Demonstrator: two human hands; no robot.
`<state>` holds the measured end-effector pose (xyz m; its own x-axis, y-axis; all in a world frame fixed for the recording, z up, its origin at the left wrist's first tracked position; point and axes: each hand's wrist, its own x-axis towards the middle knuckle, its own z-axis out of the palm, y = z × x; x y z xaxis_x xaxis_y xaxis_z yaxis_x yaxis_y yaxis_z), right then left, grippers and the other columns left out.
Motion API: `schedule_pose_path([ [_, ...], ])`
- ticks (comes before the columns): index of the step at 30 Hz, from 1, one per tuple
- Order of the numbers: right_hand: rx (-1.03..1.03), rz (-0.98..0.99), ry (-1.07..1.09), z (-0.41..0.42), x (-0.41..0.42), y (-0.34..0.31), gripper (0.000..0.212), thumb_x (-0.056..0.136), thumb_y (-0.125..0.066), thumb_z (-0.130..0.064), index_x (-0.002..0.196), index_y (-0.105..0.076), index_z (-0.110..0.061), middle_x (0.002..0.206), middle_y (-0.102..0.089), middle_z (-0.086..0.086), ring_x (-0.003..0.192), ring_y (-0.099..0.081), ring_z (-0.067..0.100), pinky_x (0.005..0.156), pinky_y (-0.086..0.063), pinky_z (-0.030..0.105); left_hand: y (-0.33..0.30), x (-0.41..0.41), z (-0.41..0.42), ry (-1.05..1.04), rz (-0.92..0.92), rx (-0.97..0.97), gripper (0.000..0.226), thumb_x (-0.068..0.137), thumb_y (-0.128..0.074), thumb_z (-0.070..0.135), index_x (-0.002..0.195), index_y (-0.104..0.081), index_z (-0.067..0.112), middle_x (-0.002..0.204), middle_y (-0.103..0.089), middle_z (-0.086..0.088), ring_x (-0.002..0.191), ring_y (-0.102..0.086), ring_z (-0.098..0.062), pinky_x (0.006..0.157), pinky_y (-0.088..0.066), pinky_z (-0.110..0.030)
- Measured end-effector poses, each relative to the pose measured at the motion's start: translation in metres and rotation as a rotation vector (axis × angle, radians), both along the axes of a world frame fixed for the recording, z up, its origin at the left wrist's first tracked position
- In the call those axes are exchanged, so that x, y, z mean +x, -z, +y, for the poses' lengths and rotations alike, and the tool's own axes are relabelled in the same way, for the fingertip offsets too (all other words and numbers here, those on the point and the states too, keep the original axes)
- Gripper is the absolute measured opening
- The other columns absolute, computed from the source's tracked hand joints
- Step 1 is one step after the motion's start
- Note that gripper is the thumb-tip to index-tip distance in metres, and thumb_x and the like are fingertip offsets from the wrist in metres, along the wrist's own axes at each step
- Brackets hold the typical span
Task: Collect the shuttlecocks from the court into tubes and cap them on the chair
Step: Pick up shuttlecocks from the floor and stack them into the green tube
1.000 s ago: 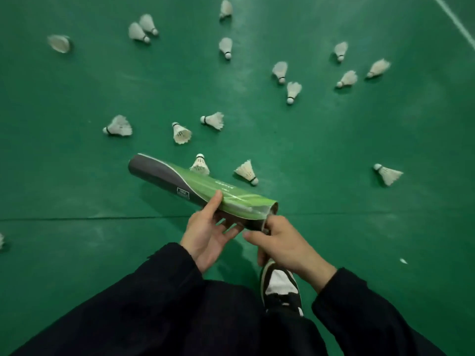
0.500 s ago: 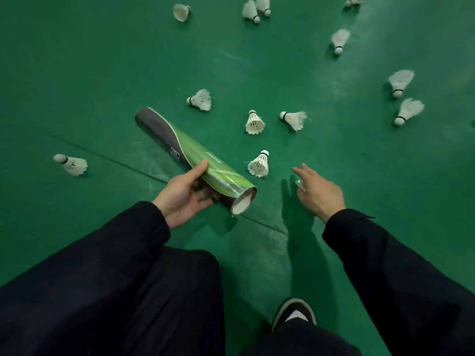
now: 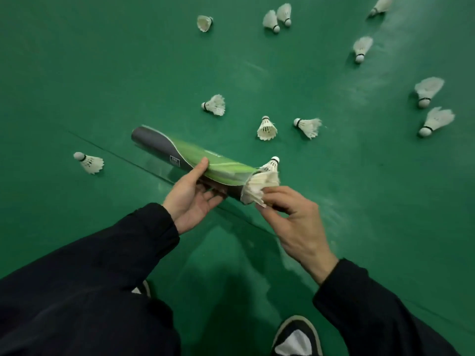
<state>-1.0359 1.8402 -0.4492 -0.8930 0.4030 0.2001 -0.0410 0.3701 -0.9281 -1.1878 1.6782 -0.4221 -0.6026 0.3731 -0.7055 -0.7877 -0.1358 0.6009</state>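
Observation:
My left hand (image 3: 191, 195) grips a green and grey shuttlecock tube (image 3: 185, 156) from below, thumb on top, the tube lying nearly level over the court floor. At the tube's open near end my right hand (image 3: 290, 214) pinches the feathers of a white shuttlecock (image 3: 258, 187) whose cork end points into the opening. Just behind the mouth another shuttlecock (image 3: 271, 165) stands on the floor. Several more lie scattered on the green court, such as one on the left (image 3: 88, 161) and two beyond the tube (image 3: 267, 128) (image 3: 308, 126).
The green court floor (image 3: 128, 73) has a seam line (image 3: 102, 150) running under the tube. More shuttlecocks lie at the far top (image 3: 276, 18) and right (image 3: 429, 89). My black and white shoe (image 3: 298, 337) is at the bottom, dark sleeves on both sides.
My right hand picked a shuttlecock off the floor to the right of the tube and brought it to the tube's open end. The tube stayed in my left hand.

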Motion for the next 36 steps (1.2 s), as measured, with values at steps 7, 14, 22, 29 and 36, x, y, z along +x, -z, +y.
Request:
schedule_pose_path([
  [7,0.267,-0.250,-0.176,-0.022,-0.003,-0.002,0.005,0.095,-0.049,-0.031,0.097,-0.048,-0.035,0.090,-0.050,-0.020,0.077,-0.044,0.002,0.071,-0.038,0.030,0.014,0.002,0.005,0.064,0.020,0.063,0.055,0.096,-0.065,0.043,0.136,-0.060,0.005,0.120,-0.068,-0.012,0.104,-0.069,-0.023,0.080,-0.062,-0.033],
  [14,0.072,-0.527,-0.244,-0.060,-0.051,-0.012,0.021,0.102,-0.056,-0.043,0.120,-0.065,-0.035,0.067,-0.065,-0.009,0.058,-0.071,0.014,0.065,-0.060,0.030,0.028,-0.003,-0.023,0.044,-0.007,0.111,0.051,0.101,-0.058,0.042,0.137,-0.062,0.006,0.128,-0.071,-0.013,0.093,-0.074,-0.018,0.070,-0.062,-0.029],
  [22,0.246,-0.301,-0.010,-0.089,-0.074,-0.021,0.014,0.094,-0.073,-0.025,0.108,-0.075,-0.028,0.085,-0.066,-0.025,0.061,-0.056,-0.007,0.059,-0.035,0.010,0.023,-0.045,-0.066,-0.049,-0.075,0.229,0.045,0.098,-0.064,0.041,0.124,-0.069,0.005,0.127,-0.072,-0.016,0.104,-0.073,-0.025,0.081,-0.063,-0.034],
  [29,-0.185,-0.470,-0.142,-0.094,-0.086,-0.026,0.023,0.107,-0.053,-0.018,0.124,-0.067,-0.011,0.046,-0.052,-0.011,0.040,-0.055,0.011,0.046,-0.043,0.023,0.026,-0.053,-0.071,-0.049,-0.019,0.235,0.046,0.096,-0.065,0.041,0.125,-0.068,0.005,0.118,-0.075,-0.011,0.110,-0.071,-0.025,0.081,-0.062,-0.033],
  [36,-0.131,-0.376,0.275,-0.034,-0.095,0.015,0.017,0.101,-0.063,-0.031,0.108,-0.073,-0.020,0.105,-0.076,0.001,0.076,-0.071,0.017,0.071,-0.057,0.039,0.053,-0.056,-0.075,-0.126,0.005,0.098,0.052,0.093,-0.068,0.038,0.133,-0.060,0.006,0.113,-0.077,-0.008,0.107,-0.072,-0.024,0.078,-0.065,-0.035],
])
